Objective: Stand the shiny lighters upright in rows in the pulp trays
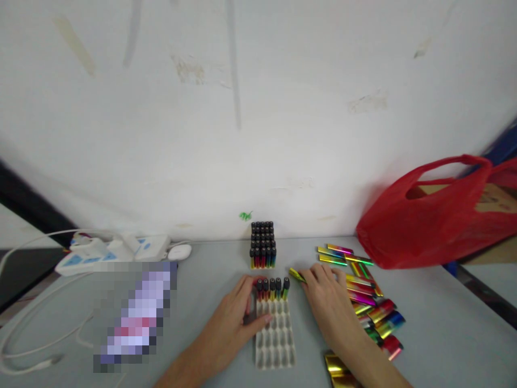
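A white tray [276,339] with rows of hollows lies in front of me. Its far row holds several upright black-topped tubes [272,285] with shiny coloured bodies. My left hand [238,312] is closed on the tray's left side, its thumb over the hollows and its fingers by the leftmost tube. To the right of the tray, my right hand [327,296] pinches a slim, shiny yellow piece [297,275], whose far end sticks out to the left. Behind the tray stands a tight block of similar black-topped tubes [263,242].
Shiny multicoloured pieces [388,323] lie scattered at the right. A gold one [337,369] is below my right forearm. A red bag [428,226] stands at the back right. On the left are a power strip [149,248], white cables [24,355] and a pixelated object [139,312]. A wall [258,108] rises behind.
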{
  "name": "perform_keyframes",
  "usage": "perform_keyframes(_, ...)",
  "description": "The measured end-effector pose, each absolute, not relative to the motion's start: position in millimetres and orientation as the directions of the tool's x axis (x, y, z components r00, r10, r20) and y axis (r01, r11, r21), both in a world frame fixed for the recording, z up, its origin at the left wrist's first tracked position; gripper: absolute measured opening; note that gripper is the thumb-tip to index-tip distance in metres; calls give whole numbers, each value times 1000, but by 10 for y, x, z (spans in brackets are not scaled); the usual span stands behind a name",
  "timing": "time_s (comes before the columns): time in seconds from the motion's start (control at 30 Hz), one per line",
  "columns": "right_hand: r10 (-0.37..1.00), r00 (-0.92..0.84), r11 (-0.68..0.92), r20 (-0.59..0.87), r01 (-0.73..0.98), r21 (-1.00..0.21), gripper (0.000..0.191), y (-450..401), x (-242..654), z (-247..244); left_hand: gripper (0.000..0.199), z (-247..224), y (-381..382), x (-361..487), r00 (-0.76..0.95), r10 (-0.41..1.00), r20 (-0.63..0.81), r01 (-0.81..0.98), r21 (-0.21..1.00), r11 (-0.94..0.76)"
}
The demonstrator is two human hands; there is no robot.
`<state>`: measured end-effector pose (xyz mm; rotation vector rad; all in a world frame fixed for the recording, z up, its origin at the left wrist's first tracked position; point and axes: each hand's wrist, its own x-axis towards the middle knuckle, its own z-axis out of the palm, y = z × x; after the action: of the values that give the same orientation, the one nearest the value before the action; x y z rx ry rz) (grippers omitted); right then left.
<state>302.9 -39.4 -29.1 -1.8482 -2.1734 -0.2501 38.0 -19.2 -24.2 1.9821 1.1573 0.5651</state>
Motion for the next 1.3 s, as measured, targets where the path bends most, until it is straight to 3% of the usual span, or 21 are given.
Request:
perform_keyframes(0.03, 939, -140, 179, 314, 979, -97, 26, -389, 3044, -287, 43, -243, -190, 380, 491, 871, 0, 536, 788, -303)
perform_keyframes(0.1, 942, -112, 214, 316, 927, -310, 27, -385, 3066, -272, 43, -246, -187, 377, 491, 871, 8, 532, 789, -307)
perform_keyframes(0.17, 955, -44, 223, 294, 761, -609, 27, -384, 3073, -255, 45, -252, -187, 371, 494, 869, 26, 519, 793, -319)
perform_keyframes(0.23, 971, 51, 170, 232, 534, -829, 29, -373, 3065, -238, 47, -257, -189, 366, 494, 868, 41, 507, 798, -326)
perform_keyframes(0.33, 973, 189, 80, 133, 266, -961, 39, -334, 3055, -201, 43, -256, -193, 363, 492, 870, 31, 509, 801, -316)
perform_keyframes(0.77, 972, 234, -7, -22, -67, -998, 55, -300, 3058, -76, 50, -264, -191, 361, 492, 871, 11, 525, 794, -307)
perform_keyframes(1.03, 955, 149, -203, -258, -306, -930, 69, -390, 2960, 64, 52, -260, -197, 357, 494, 869, 34, 505, 802, -319)
perform_keyframes(1.3, 969, -9, -230, -246, -386, -893, 64, -451, 2856, 175, 49, -301, -198, 369, 463, 886, 41, 525, 793, -311)
